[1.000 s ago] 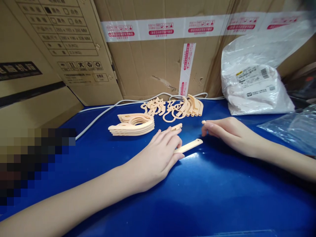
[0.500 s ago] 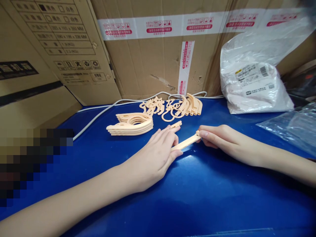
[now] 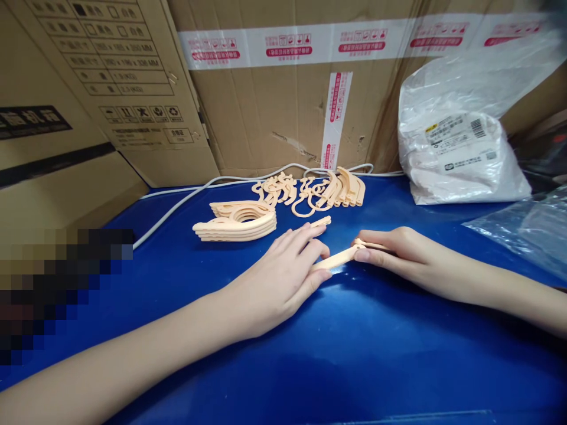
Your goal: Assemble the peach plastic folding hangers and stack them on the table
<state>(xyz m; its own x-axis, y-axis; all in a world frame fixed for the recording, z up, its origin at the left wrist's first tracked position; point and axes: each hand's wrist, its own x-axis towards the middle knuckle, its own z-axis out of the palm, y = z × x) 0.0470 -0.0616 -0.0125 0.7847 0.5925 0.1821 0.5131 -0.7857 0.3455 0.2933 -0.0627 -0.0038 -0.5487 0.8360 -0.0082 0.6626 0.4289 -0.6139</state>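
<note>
My left hand [image 3: 287, 268] is closed round a beige plastic folding hanger [image 3: 339, 260]. One arm of it comes out between thumb and fingers, and another end shows past the fingertips. Its middle is hidden under my palm. My right hand [image 3: 394, 251] pinches the near arm's right end, with a thin beige piece [image 3: 374, 244] between thumb and forefinger; that piece's far part is hidden. Behind my left hand lies a stack of folded beige hangers [image 3: 239, 227]. Farther back are loose hooks [image 3: 277, 188] and a pile of curved hanger arms [image 3: 345, 189].
Cardboard boxes [image 3: 274, 112] stand along the back and left of the blue table [image 3: 354, 354]. A white cable [image 3: 177, 198] runs behind the parts. At the back right sits a white plastic bag [image 3: 460, 153], with a clear plastic sheet [image 3: 522, 227] in front of it.
The thin piece in my right hand has swung to the right and now lies between thumb and forefinger. My left hand keeps its hold; the view has shifted slightly.
</note>
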